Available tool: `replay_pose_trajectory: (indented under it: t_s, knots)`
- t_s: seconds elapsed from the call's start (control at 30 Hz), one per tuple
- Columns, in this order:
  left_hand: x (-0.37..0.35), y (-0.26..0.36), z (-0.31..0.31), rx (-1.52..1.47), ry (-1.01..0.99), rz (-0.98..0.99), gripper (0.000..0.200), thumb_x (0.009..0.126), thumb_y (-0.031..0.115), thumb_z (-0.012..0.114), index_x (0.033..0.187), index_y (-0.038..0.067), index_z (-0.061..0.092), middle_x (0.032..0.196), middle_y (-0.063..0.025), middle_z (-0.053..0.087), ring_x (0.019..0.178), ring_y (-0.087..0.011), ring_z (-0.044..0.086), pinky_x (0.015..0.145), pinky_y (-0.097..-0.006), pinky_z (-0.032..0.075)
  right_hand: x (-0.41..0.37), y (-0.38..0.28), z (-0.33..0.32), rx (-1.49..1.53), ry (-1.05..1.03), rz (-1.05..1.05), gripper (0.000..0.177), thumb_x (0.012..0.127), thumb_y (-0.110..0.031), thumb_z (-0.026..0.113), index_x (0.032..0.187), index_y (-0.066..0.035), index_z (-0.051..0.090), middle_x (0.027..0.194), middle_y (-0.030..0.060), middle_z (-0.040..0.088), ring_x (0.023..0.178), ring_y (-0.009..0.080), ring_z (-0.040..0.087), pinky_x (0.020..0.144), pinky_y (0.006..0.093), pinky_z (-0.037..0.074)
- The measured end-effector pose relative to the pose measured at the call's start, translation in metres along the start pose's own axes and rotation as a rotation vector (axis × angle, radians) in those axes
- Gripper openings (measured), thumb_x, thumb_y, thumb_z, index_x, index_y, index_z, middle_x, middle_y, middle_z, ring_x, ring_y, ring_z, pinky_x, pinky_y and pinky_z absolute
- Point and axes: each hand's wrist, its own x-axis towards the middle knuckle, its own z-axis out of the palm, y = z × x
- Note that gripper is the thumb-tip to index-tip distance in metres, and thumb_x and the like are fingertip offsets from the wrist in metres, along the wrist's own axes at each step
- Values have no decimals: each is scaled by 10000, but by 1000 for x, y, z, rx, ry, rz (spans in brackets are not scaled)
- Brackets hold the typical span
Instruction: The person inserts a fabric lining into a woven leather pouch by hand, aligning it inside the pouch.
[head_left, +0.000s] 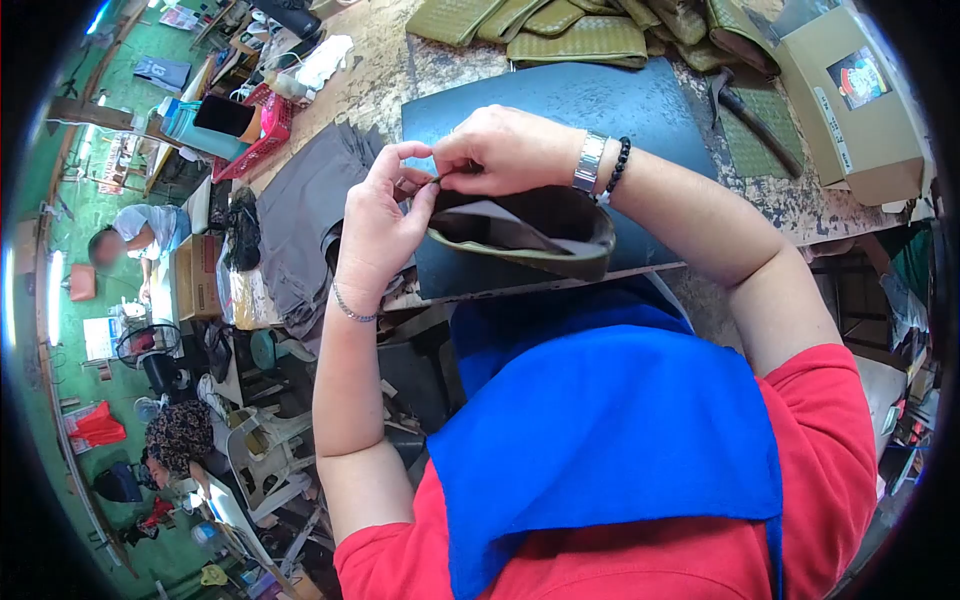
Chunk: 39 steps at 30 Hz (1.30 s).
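Note:
An olive-green pouch (560,262) with a dark lining hangs tilted above the table's front edge, its mouth gaping towards me. My left hand (385,215) pinches the pouch's left corner between thumb and fingertips. Right beside it, my right hand (505,150) is closed, its thumb and fingers pressed together on the same corner of the rim. Both hands' fingertips nearly meet there, and they cover the detail of what lies between them. Beneath the hands, a dark blue-grey board (640,120) lies flat on the worn table.
Several olive woven pieces (580,42) are piled at the back. A hammer (760,125) and an open cardboard box (850,100) are at right. Grey fabric sheets (310,210) lie left, near a red basket (270,130) with a phone (223,116). Two people are at far left.

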Motion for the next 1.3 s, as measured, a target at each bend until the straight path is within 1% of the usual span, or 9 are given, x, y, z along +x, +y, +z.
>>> replay_pose_trajectory:
  t_s: [0.17,0.2,0.3,0.4,0.5,0.6,0.73,1.03,1.3]
  knots:
    - [2,16,1,-438,76,15,634,958,132,586,1505,77,270,1381,-218,500,1265,-262,510,1051,-366,403,8,4,-9,-43,418,226,161,795,-126,653,856,-26,543,573,89,527,502,213,520,528,356,443]
    - [-1,20,-1,-417,22,-53,794,972,221,582,1563,92,69,1508,-267,305,1379,-350,367,1131,-419,306,2,6,-18,3,427,404,237,812,-114,626,1010,-37,518,553,73,498,507,167,501,519,348,428]
    - [-20,12,13,-340,19,-105,960,895,354,716,1562,90,79,1486,-289,338,1344,-387,418,1100,-448,345,-19,-4,-44,117,446,643,538,843,-102,590,1350,-66,415,552,13,491,507,118,480,495,324,396]
    - [-30,6,25,-307,70,-174,944,857,269,764,1545,49,157,1376,-270,489,1270,-309,503,1035,-380,411,-48,-11,-52,18,417,698,611,833,-121,596,1391,-22,369,579,117,579,575,252,626,605,388,500]
    - [-33,5,32,-358,127,-143,797,863,101,724,1507,21,260,1252,-228,601,1155,-187,577,986,-303,452,-70,-38,-53,81,461,718,575,846,-115,618,1382,-68,416,527,4,479,486,115,490,483,309,392]
    - [-37,12,35,-524,99,-185,704,860,0,656,1474,12,313,1184,-182,641,1075,-149,603,968,-291,462,-80,-66,-67,-195,153,699,521,829,-145,675,1314,-78,497,656,70,577,586,203,573,560,339,456]
    - [-35,16,38,-480,80,-207,618,866,-44,580,1437,5,349,1150,-151,656,995,-113,610,881,-241,487,-66,-77,-62,-485,165,280,417,775,-224,748,1138,-72,612,1061,139,615,999,322,580,869,407,475]
    - [-27,17,31,-363,29,-262,502,883,-16,634,1360,13,479,991,-92,716,871,-62,616,777,-215,498,-47,-47,-21,-401,86,127,166,827,-248,698,826,-88,656,881,72,657,902,253,651,803,383,487]
    - [-20,20,33,-156,4,-260,479,918,-24,607,1376,-8,467,990,-69,711,864,-40,596,787,-193,476,-70,-77,-14,-374,142,193,168,853,-228,662,783,-76,654,798,93,654,805,266,662,741,404,502]
